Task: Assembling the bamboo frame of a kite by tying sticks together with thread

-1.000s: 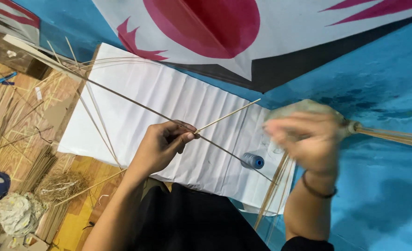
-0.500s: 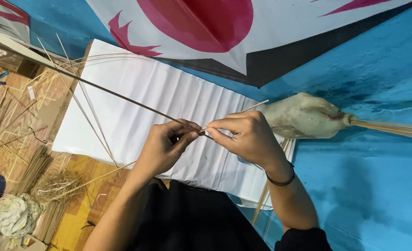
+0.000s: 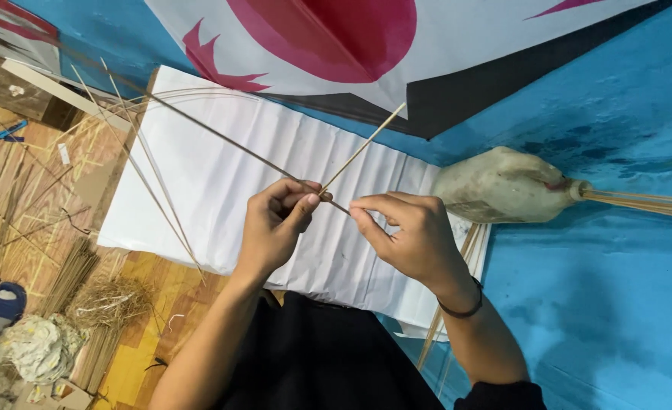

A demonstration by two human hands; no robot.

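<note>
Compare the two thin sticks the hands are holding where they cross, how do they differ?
The dark stick is longer, running from the far upper left down to the hands; the pale stick is shorter, rising to the upper right. The dark stick is brown and slightly bowed; the pale stick is light tan and straight. Both are very thin and meet at the left hand, with the right hand pinching just beside the crossing, above the white pleated paper.

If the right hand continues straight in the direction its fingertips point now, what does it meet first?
The right hand points left along the thin sticks, so it would probably first meet the left hand pinching them, though depth is unclear.
</note>
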